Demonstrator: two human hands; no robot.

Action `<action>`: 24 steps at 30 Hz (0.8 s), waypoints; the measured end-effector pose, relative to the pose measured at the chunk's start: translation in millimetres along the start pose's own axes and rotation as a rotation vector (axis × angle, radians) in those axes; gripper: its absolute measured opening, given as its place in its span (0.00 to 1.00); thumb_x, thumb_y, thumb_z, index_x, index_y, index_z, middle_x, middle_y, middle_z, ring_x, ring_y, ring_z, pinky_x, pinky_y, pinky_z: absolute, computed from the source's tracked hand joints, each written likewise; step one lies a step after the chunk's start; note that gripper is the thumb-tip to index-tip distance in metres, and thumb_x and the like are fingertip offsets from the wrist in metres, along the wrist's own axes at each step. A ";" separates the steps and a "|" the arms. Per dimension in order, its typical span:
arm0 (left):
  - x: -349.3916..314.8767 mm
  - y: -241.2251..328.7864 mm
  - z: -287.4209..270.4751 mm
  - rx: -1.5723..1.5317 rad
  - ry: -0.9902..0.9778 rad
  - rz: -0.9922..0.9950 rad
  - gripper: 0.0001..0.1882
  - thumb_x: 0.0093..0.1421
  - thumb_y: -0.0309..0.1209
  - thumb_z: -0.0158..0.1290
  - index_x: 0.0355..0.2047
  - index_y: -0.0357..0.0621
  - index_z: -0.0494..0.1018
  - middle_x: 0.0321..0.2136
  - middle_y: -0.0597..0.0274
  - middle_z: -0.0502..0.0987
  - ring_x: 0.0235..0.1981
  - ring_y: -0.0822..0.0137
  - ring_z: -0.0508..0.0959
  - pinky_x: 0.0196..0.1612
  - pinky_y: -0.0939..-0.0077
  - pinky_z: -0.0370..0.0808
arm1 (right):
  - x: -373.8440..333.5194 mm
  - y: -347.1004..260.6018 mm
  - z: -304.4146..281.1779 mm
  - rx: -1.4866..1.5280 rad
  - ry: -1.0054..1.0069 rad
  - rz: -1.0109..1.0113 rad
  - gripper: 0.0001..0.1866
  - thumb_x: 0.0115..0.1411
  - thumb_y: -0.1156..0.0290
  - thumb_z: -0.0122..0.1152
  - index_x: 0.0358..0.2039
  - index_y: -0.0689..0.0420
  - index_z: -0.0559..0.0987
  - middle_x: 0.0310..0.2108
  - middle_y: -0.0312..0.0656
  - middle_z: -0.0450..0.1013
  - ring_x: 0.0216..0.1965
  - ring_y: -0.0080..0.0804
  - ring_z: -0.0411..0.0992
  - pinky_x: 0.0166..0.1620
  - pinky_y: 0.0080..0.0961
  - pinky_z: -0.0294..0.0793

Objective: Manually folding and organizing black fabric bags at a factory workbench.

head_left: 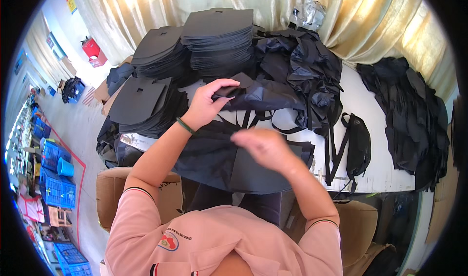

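Black cloth (275,96), one piece, lying across a white surface (390,178) with its left end in the left hand (207,103).
Left fingers are clamping on the cloth; right hand (265,148), blurred, is hovering over a flat black panel (261,172), its fingers' state impossible to tell. Black sheets (219,25) are standing in stacks at far left; a small black bag (360,147) is lying at right.
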State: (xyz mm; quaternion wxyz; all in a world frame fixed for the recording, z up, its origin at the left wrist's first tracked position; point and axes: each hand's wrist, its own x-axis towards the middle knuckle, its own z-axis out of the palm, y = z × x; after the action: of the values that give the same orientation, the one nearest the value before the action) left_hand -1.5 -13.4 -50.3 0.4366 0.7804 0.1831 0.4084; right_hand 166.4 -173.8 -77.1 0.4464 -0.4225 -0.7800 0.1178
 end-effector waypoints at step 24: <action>-18.7 46.9 15.2 -0.149 0.088 0.362 0.50 0.50 0.34 0.69 0.65 0.41 0.50 0.54 0.55 0.67 0.56 0.65 0.68 0.61 0.67 0.63 | 163.4 -80.3 -84.7 -0.664 0.277 -0.360 0.07 0.56 0.69 0.64 0.29 0.57 0.76 0.26 0.43 0.70 0.29 0.45 0.74 0.32 0.36 0.75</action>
State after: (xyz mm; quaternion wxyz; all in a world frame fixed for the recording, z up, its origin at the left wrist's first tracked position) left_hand -4.0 -59.4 -24.6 0.4041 0.7476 0.0283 0.5263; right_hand 149.4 -114.7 114.0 0.4001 -0.4122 -0.7697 -0.2786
